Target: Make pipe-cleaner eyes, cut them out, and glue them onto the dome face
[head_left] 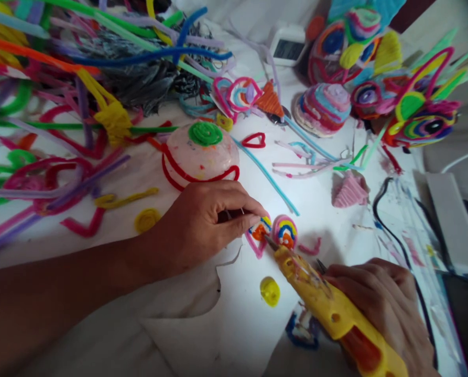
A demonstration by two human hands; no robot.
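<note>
My left hand (204, 220) pinches the upper left edge of a small pipe-cleaner piece (259, 231) with a rainbow band, an orange middle and a pink pointed outline. In my right hand (379, 298) is a yellow hot glue gun (332, 309), its metal nozzle at the orange part of that piece. A similar round rainbow piece (285, 231) lies just right of the nozzle. Behind my left hand sits a pale dome (214, 152) with a green coil (205, 133) on top and red pipe cleaner around its side. The fingertips partly cover the pinched piece.
Loose pipe cleaners (80, 63) are heaped on the left. Decorated pipe-cleaner figures (418, 115) and a striped dome (323, 109) stand at the back right, near a small white display device (287, 46). A yellow disc (270, 291) lies in front. A black cord (383, 209) runs down the right.
</note>
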